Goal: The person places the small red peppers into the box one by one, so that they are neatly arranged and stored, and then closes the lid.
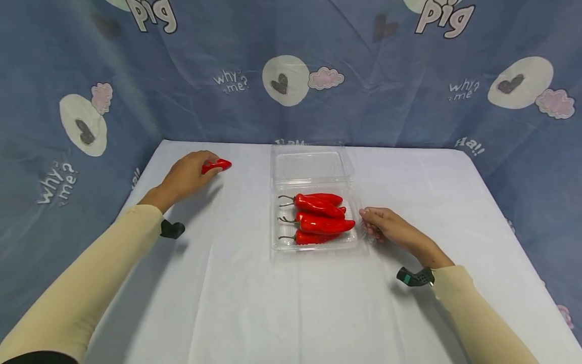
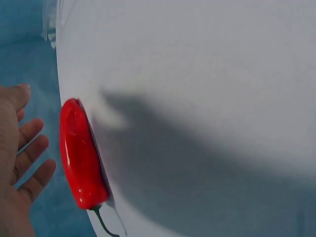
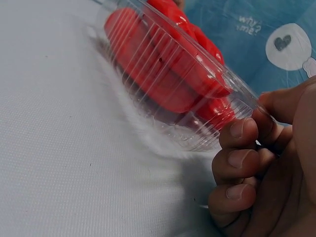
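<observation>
A single red pepper (image 1: 223, 164) lies at the far left of the table, with my left hand (image 1: 187, 174) over and around it. In the left wrist view that pepper (image 2: 81, 155) rests on the white cloth, green stem toward the bottom. There the left hand (image 2: 19, 158) has loosely extended fingers beside it, with a gap between. A clear plastic clamshell box (image 1: 291, 247) stands mid-table, lid raised at the back, and holds several red peppers (image 1: 320, 206), stems to the left. My right hand (image 1: 391, 227) pinches the box's right rim between thumb and index finger.
White cloth (image 1: 254, 303) covers the table. A blue printed curtain (image 1: 386, 116) hangs behind it and at both sides. The box's transparent lid (image 1: 309, 166) extends toward the table's back edge. Each wrist wears a dark strap-mounted device (image 1: 416, 277).
</observation>
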### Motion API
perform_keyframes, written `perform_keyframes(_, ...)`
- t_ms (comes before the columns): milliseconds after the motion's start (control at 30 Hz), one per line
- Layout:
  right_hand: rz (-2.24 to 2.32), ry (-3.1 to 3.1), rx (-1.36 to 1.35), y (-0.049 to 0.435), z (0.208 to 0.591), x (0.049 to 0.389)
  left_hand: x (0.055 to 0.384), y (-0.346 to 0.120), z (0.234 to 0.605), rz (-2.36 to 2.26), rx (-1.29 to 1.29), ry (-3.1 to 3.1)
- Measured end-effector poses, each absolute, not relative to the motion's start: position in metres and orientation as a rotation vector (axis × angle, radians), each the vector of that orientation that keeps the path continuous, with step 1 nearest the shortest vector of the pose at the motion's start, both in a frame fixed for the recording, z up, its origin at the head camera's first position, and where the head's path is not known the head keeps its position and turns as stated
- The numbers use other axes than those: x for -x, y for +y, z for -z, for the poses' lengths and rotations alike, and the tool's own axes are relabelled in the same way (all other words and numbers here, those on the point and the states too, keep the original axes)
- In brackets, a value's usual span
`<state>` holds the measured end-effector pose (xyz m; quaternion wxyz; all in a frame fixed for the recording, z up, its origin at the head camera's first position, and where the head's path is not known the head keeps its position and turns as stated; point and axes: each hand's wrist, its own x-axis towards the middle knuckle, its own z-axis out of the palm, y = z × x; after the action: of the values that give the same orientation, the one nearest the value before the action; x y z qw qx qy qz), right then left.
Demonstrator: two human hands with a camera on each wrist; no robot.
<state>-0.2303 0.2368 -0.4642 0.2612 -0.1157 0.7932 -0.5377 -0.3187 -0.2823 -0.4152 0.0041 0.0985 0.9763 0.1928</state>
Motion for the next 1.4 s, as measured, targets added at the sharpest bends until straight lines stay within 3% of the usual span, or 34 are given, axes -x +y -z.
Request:
perform_keyframes(767, 1.452, 2.159, 0.282, 0.237, 0.465, 0.232, 0.356, -0.293, 0.430, -0.401, -0.171, 2.964)
perform_keyframes(1400, 1.488, 2.138, 0.321, 0.236, 0.467, 0.229, 0.345, -0.297, 0.447, -0.304, -0.249, 3.000)
